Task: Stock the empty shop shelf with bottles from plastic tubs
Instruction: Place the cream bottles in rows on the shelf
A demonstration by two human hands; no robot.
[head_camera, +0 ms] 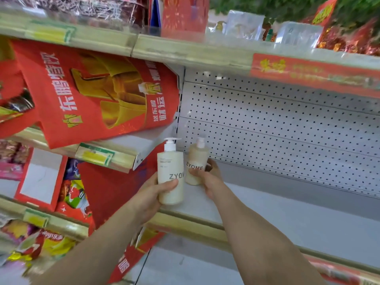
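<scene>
Two cream pump bottles marked ZYOME are in my hands at the left end of a white shelf (287, 219). My left hand (152, 198) grips the nearer bottle (170, 173) upright, just over the shelf's front edge. My right hand (209, 179) holds the farther bottle (196, 161) deeper in, close to the back left corner; I cannot tell whether its base touches the shelf. No tub is in view.
A white pegboard back panel (287, 124) runs behind the shelf. A large red gift box (98, 95) leans on the neighbouring shelf to the left. Red packages (111, 188) and snack bags (41, 243) fill the lower left shelves. Goods line the shelf above (226, 50).
</scene>
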